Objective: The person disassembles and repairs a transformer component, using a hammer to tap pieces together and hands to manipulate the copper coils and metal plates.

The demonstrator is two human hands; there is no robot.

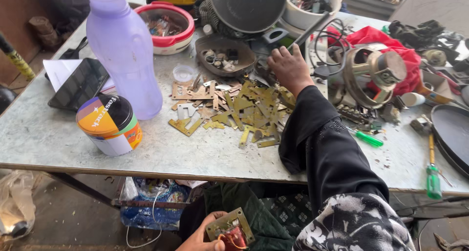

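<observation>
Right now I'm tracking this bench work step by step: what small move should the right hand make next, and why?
Probably close the right hand on one brass lamination plate. It rests at the far edge of the scattered pile, fingers down, apparently holding nothing, while the left hand holds a small transformer core in the lap.

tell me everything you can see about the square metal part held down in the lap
The small transformer is a squarish stack of dull brass-coloured metal plates with holes at its corners, framing a coil of reddish copper wire with a thin lead trailing off. It is tilted, face up, below the table edge over dark green cloth. The left hand grips its lower left side, thumb on the frame.
</observation>
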